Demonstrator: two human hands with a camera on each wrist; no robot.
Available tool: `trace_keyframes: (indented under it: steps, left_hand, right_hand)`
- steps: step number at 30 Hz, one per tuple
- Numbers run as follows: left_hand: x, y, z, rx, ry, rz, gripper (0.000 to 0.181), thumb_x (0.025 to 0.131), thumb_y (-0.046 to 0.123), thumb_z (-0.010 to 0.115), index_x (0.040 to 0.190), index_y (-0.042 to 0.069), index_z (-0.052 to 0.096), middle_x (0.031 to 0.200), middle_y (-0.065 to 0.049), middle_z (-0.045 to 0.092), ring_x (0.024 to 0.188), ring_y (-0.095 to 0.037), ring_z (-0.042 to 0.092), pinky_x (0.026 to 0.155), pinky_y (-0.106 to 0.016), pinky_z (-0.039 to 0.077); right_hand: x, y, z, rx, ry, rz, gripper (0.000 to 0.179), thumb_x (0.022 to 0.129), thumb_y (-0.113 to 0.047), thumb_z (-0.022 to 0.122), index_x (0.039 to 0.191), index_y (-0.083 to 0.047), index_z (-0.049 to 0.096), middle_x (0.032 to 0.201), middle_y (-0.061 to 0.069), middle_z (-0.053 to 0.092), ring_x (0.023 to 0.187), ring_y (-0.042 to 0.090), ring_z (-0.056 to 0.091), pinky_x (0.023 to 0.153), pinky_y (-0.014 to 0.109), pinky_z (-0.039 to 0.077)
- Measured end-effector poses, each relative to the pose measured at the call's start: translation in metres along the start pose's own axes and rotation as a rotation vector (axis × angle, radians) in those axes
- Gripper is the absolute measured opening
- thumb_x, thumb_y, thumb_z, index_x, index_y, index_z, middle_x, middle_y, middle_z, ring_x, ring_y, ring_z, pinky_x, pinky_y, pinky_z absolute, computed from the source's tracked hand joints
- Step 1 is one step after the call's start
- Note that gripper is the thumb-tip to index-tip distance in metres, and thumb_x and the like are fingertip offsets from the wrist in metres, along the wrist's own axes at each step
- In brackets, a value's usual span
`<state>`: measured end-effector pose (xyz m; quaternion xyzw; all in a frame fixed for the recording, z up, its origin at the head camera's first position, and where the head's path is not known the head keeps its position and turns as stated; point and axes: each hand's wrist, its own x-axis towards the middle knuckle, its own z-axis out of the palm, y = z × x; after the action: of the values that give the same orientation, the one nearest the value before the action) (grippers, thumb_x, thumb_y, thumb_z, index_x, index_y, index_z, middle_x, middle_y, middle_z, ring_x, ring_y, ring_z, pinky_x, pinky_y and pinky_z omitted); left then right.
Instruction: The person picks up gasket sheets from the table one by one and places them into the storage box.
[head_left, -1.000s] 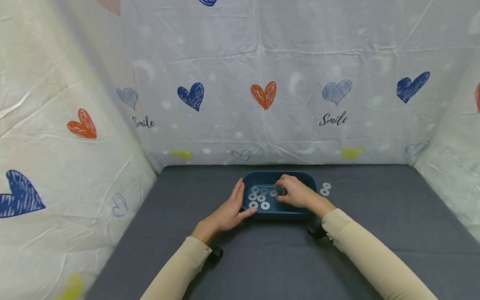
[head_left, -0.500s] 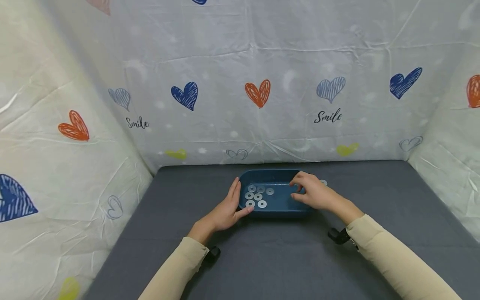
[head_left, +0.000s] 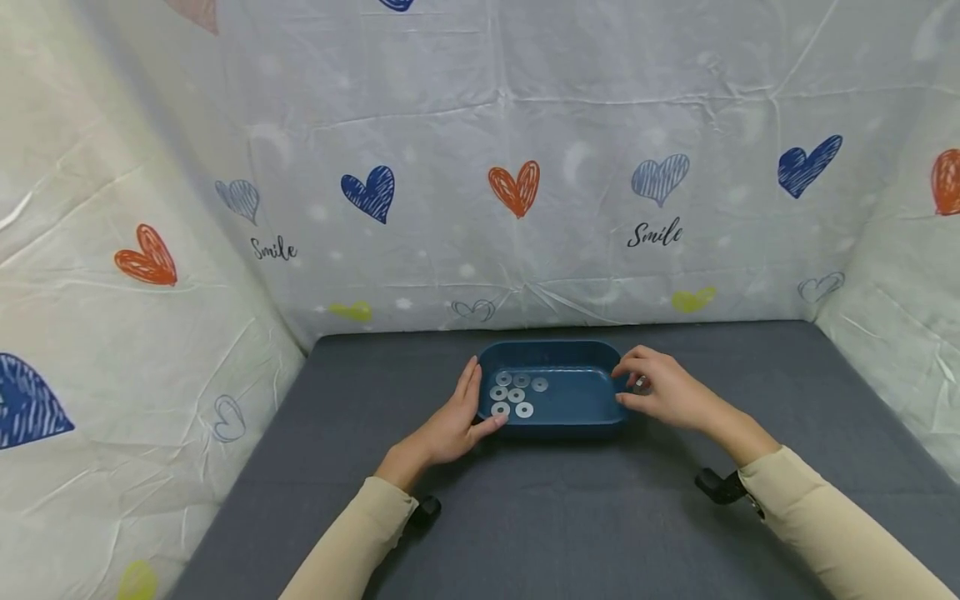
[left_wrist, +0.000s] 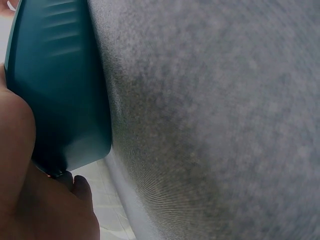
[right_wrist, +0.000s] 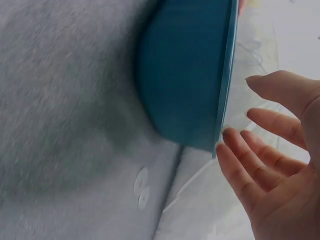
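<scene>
A blue rectangular tray (head_left: 555, 430) sits on the table, with several flat silver washers (head_left: 516, 395) lying in its left half. My left hand (head_left: 447, 429) grips the tray's left end, its thumb over the near corner and its fingers along the outer side. At the opposite end is my right hand (head_left: 667, 390), fingers spread and slightly bent, fingertips by the right rim. Nothing shows between thumb and fingers of the right hand in the right wrist view. Two more washers (right_wrist: 142, 187) lie on the table beyond the tray's right end, mostly hidden by the right hand in the head view.
The dark grey cloth-covered table (head_left: 540, 517) runs back to a pale curtain (head_left: 585, 250) printed with hearts. More of this curtain stands along the left and right sides. A black wrist strap mount (head_left: 718, 486) hangs below the right sleeve.
My right hand has moved rightward from inside the tray to its right rim, its fingers spreading. The washers in the tray stay put. My left hand keeps its hold.
</scene>
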<state>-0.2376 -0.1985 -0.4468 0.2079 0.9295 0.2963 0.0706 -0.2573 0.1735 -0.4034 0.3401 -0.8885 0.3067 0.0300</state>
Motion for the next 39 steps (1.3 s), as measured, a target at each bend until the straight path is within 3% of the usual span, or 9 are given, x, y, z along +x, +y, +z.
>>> trace_keyframes:
  steps: [12,19,27,39]
  left_hand:
    - [0.000,-0.001,0.001,-0.005,0.004,0.003,0.100,0.103,0.052,0.056,0.162,-0.001,-0.005,0.170,-0.017,-0.015,0.156,-0.035,0.007,0.123,-0.052,0.019]
    - [-0.001,0.000,0.000,0.002,-0.001,-0.002,0.099,0.103,0.052,0.056,0.163,0.000,-0.005,0.170,-0.016,-0.014,0.157,-0.032,0.006,0.123,-0.050,0.019]
    - [0.000,-0.003,0.002,-0.006,0.008,0.005,0.100,0.103,0.050,0.057,0.163,-0.001,-0.005,0.170,-0.014,-0.016,0.157,-0.035,0.006,0.123,-0.052,0.019]
    - [0.000,0.000,0.001,-0.002,0.008,0.004,0.100,0.103,0.051,0.056,0.163,0.000,-0.006,0.170,-0.012,-0.017,0.157,-0.032,0.006,0.123,-0.050,0.017]
  right_hand:
    - [-0.015,0.023,-0.011,-0.003,-0.041,0.045,0.031,0.091,-0.011,0.079,0.117,0.002,0.070,0.112,0.016,0.064,0.093,0.028,0.064,0.079,0.044,0.058]
    - [-0.019,0.037,-0.011,0.022,-0.053,0.123,0.035,0.092,-0.011,0.078,0.121,0.005,0.068,0.116,0.021,0.065,0.096,0.032,0.067,0.080,0.046,0.057]
    - [-0.018,0.051,-0.006,0.016,-0.055,0.182,0.039,0.093,-0.015,0.077,0.122,0.008,0.067,0.117,0.025,0.066,0.096,0.033,0.067,0.077,0.044,0.057]
    - [-0.007,0.070,0.006,-0.044,-0.010,0.244,0.035,0.089,-0.010,0.075,0.116,0.010,0.068,0.103,0.019,0.070,0.091,0.030,0.065,0.078,0.047,0.054]
